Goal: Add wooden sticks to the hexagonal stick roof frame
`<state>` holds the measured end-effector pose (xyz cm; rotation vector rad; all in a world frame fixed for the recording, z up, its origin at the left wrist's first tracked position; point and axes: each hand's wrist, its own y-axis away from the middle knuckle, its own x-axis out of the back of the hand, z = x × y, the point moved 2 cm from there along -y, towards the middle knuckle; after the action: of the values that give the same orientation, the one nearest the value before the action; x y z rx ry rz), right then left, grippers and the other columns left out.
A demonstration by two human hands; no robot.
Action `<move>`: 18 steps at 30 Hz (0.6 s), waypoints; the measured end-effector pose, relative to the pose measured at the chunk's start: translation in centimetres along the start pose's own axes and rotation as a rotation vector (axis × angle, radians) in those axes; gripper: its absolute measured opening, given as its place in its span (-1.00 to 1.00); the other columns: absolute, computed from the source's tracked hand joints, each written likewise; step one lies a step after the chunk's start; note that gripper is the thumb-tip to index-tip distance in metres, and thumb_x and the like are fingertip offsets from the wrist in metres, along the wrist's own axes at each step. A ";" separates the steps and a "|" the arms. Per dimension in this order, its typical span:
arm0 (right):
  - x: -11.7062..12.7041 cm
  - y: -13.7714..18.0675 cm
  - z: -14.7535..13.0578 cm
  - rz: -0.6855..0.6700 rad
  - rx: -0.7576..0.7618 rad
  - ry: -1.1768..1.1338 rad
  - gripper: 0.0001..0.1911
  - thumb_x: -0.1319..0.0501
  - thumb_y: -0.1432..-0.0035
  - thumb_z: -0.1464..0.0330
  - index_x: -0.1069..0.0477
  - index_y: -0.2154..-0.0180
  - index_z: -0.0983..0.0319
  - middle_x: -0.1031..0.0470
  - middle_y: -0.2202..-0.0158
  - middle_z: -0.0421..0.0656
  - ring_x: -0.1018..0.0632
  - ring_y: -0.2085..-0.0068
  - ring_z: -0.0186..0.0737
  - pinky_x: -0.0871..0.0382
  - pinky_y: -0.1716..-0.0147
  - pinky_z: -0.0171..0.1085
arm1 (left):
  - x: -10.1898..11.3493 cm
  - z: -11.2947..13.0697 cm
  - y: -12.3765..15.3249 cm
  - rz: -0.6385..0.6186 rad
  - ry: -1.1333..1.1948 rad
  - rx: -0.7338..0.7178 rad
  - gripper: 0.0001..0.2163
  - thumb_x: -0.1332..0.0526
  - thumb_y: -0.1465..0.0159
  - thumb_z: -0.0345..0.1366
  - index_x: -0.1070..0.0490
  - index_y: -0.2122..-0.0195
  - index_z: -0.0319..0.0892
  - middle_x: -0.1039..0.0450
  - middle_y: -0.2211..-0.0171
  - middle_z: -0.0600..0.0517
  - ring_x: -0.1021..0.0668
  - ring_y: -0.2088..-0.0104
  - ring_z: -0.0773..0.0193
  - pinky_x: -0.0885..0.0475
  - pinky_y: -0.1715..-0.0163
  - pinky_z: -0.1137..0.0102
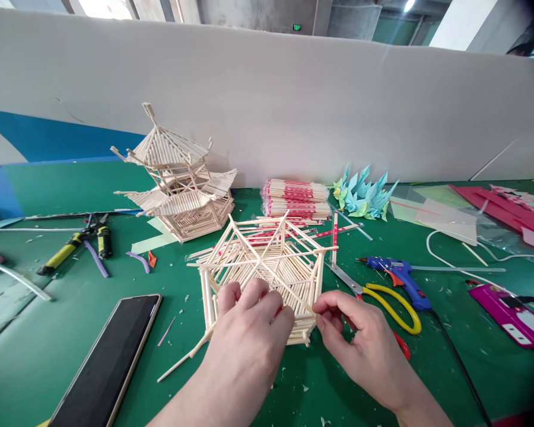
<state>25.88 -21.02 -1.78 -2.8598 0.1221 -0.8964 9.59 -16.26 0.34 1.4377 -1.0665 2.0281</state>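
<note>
Head view: the hexagonal stick frame (267,261) lies low in the middle of the frame on the green table (40,332), with both hands at its near edge. The left hand (249,335) comes up from the bottom centre. Its fingers (242,293) are bent over the near rim and touch the sticks. The thumb is hidden, so I cannot tell whether it clamps the rim or only rests on it. The right hand (360,341) enters from the lower right. Thumb and forefinger are pinched narrow on the end of a thin stick (300,301) at the near right corner of the frame, and the other fingers are curled under.

Room is tight on the right. Yellow-handled scissors (382,299) lie just beside the right hand, with a blue glue gun (400,276) just beyond them and its cord trailing to the lower right. On the left, a dark phone (111,356) lies near the left forearm, with bare green cloth between them. Behind the frame, a bundle of wrapped chopsticks (296,198) sits close to its far edge. A finished stick pagoda (178,184) stands at centre left. Both are backed by the white partition (293,101) that closes off the table's far edge. Pliers (75,243) lie well apart at the left.
</note>
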 end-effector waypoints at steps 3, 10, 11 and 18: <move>0.0 -0.1 0.0 -0.004 -0.004 0.002 -0.93 -0.11 -0.12 0.43 -0.34 0.36 0.17 -0.39 0.47 -0.29 -0.37 0.47 -0.38 -0.29 0.49 -0.40 | -0.2 0.0 -0.1 0.017 0.021 0.004 -0.76 0.02 -0.26 -0.43 -0.30 0.53 -0.17 -0.35 0.51 0.03 -0.29 0.38 0.17 -0.01 0.38 0.24; 0.0 -0.2 0.1 -0.023 -0.009 -0.017 -0.92 -0.09 -0.12 0.44 -0.34 0.36 0.18 -0.38 0.47 -0.27 -0.36 0.48 -0.37 -0.28 0.50 -0.40 | 0.3 0.8 -1.2 -0.176 0.020 0.030 -0.75 -0.01 -0.26 -0.45 -0.30 0.56 -0.19 -0.35 0.50 0.01 -0.31 0.36 0.17 -0.06 0.40 0.26; 0.0 -0.2 0.1 -0.023 -0.009 -0.019 -0.92 -0.09 -0.12 0.44 -0.34 0.36 0.18 -0.38 0.47 -0.27 -0.36 0.48 -0.37 -0.28 0.50 -0.40 | 0.4 0.9 -1.4 -0.217 0.019 0.039 -0.76 -0.02 -0.26 -0.45 -0.31 0.54 -0.19 -0.36 0.48 0.00 -0.31 0.34 0.16 -0.08 0.39 0.25; 0.0 -0.3 -0.1 -0.027 0.014 -0.031 -0.92 -0.10 -0.11 0.46 -0.33 0.38 0.19 -0.37 0.47 -0.27 -0.35 0.48 -0.39 -0.26 0.50 -0.41 | 0.7 0.9 -2.3 -0.368 0.019 0.084 -0.79 -0.04 -0.25 -0.46 -0.36 0.50 -0.20 -0.40 0.41 -0.02 -0.33 0.29 0.14 -0.16 0.32 0.21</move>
<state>25.84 -20.76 -1.68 -2.8678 0.0737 -0.8543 11.53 -15.65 1.94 1.5234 -0.6557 1.8337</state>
